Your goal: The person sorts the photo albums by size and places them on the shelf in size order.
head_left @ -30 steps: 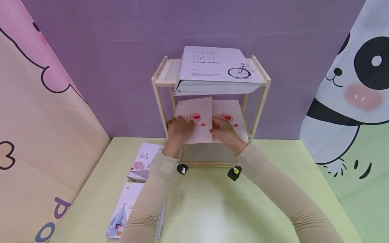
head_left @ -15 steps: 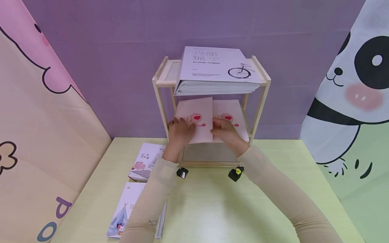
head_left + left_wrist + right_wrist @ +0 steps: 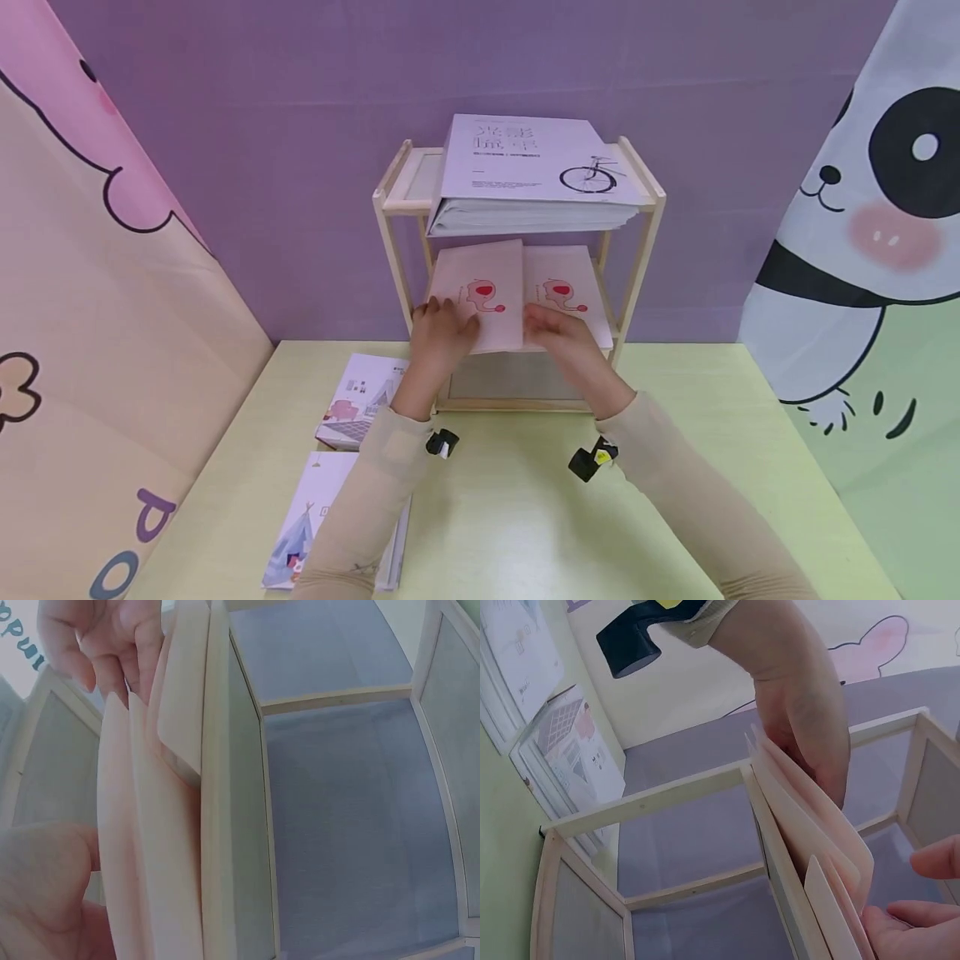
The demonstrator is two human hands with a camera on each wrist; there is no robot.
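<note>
Two pink booklets, each printed with a red elephant, lie side by side on the middle shelf. The left booklet overlaps the right booklet. My left hand rests at the left booklet's lower left, thumb on its cover. In the right wrist view the left hand reaches down at the booklets' far end. My right hand is beside the seam between both booklets, fingers fairly straight. From the left wrist view, the right hand shows relaxed fingers close to the pink covers, whose front edges stand slightly apart.
The wooden rack has a thick white book with a bicycle on its top tier. Two more books lie on the table at left: a laptop-print book and a tent-print book. A purple backdrop stands behind.
My right hand has loosened from the left booklet's right edge and drawn slightly toward me. The left hand has also slid a little nearer. Both booklets stay about where they were.
</note>
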